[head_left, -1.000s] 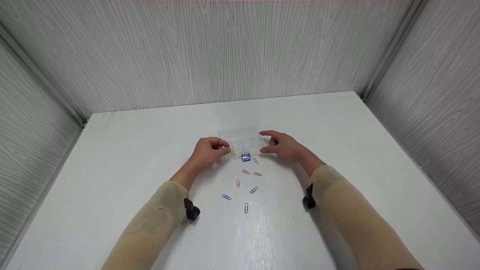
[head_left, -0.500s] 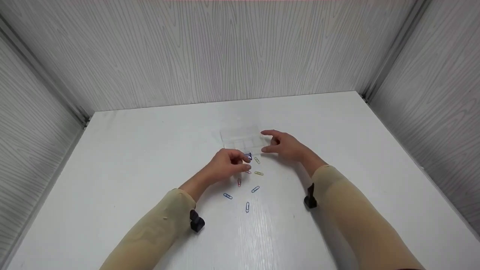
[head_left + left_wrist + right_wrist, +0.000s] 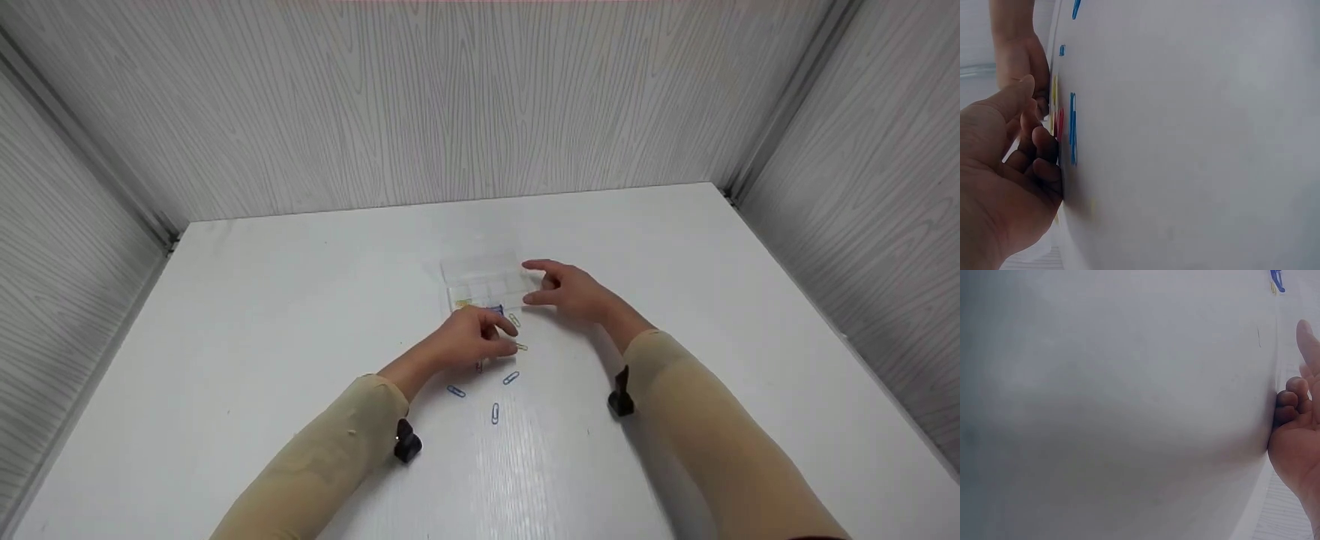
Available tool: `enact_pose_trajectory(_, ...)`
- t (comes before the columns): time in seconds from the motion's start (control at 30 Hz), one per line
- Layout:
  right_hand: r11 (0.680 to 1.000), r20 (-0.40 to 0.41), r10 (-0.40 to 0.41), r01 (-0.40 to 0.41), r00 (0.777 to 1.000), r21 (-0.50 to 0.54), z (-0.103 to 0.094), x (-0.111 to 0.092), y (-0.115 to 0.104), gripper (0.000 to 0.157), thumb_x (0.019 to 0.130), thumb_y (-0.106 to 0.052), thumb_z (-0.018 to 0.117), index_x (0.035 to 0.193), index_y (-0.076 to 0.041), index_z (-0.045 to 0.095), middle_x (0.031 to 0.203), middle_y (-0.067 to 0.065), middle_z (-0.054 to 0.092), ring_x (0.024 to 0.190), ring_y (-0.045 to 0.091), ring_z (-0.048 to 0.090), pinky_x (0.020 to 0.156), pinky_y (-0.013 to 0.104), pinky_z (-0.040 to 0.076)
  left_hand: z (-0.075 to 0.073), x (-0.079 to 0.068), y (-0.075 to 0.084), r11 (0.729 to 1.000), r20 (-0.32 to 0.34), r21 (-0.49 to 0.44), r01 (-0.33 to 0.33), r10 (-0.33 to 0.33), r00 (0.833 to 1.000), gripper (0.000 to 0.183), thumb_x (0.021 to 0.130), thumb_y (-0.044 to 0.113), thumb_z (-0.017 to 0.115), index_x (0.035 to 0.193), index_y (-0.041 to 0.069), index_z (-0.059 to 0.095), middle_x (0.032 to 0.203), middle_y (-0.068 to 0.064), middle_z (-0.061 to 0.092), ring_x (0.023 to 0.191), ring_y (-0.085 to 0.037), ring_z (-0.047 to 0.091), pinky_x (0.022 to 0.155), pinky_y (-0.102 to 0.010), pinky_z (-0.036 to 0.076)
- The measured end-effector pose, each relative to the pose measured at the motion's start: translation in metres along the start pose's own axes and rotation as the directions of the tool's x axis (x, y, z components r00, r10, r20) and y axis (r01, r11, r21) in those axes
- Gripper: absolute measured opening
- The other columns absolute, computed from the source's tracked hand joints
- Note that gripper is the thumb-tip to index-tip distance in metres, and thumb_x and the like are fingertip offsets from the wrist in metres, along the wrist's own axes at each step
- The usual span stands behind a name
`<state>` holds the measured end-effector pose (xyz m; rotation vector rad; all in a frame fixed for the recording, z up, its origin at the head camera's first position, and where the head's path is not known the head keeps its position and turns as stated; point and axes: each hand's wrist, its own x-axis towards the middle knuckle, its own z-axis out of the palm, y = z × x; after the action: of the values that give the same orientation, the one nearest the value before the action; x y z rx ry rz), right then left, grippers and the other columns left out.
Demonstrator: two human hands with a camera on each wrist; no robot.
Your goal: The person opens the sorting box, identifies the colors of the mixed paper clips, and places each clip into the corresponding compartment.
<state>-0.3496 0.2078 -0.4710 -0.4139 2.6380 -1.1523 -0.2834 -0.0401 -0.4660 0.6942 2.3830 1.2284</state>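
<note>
A clear plastic box point(image 3: 491, 289) with compartments lies with its lid up, and yellow paper clips point(image 3: 463, 303) sit in its left part. My right hand point(image 3: 574, 295) holds the box's right end, thumb at the front and index finger farther back. Just in front of the box, my left hand point(image 3: 474, 337) hovers low over the table, thumb and index fingertips slightly apart beside a yellow paper clip point(image 3: 523, 347). In the left wrist view its other fingers are curled above a red paper clip point(image 3: 1060, 124). The left hand hides part of the red clips in the head view.
Another yellow paper clip point(image 3: 514, 320) lies near the box's front, by a small dark blue piece point(image 3: 497, 309). Blue paper clips point(image 3: 495, 413) are scattered closer to me on the white table point(image 3: 315, 315). Wood-grain panels point(image 3: 420, 105) stand behind and at both sides.
My left hand has moved from the box's left compartment rightward and toward me, down to the loose paper clips. The right hand has kept its place at the box.
</note>
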Motion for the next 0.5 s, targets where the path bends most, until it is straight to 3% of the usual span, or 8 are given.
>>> enact_pose_trajectory(0.5,0.999,0.016,-0.012,0.011,1.0,0.033,-0.0027,-0.0003,-0.0015,0.068,0.082,-0.046,0.075,0.143,-0.028,0.048,0.079,0.001,0.047,0.069,0.017,0.041,0.069,0.033,0.036,0.0055,0.0072,0.0003,0.997,-0.026,0.081,0.005,-0.003,1.0,0.02,0.085,0.03,0.074,0.103,0.023,0.074,0.073,0.0,0.061,0.054,-0.013,0.056,0.049,-0.028,0.046)
